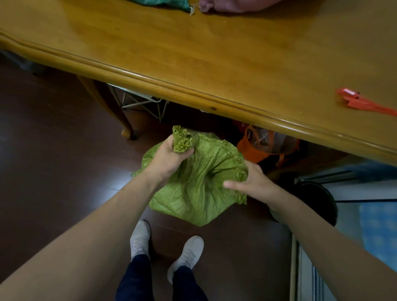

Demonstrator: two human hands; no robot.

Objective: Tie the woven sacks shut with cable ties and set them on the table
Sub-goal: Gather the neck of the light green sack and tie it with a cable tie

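On the floor just before the table (pixel 193 53), the mouth of the green sack (pixel 199 193) is being gathered, one bunch gripped in the left hand (pixel 165 159) and the loose rim held by the curled right hand (pixel 251 182), so one of the red cable ties (pixel 365 103) on the table is judged to be needed next.

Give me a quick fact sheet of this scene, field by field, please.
Sack in hand: green sack, below the table edge, no tie visible on it
Left hand: grips its bunched neck
Right hand: holds its loose rim
Cable ties: red, on the table, at right
Far edge: teal sack, pink sack
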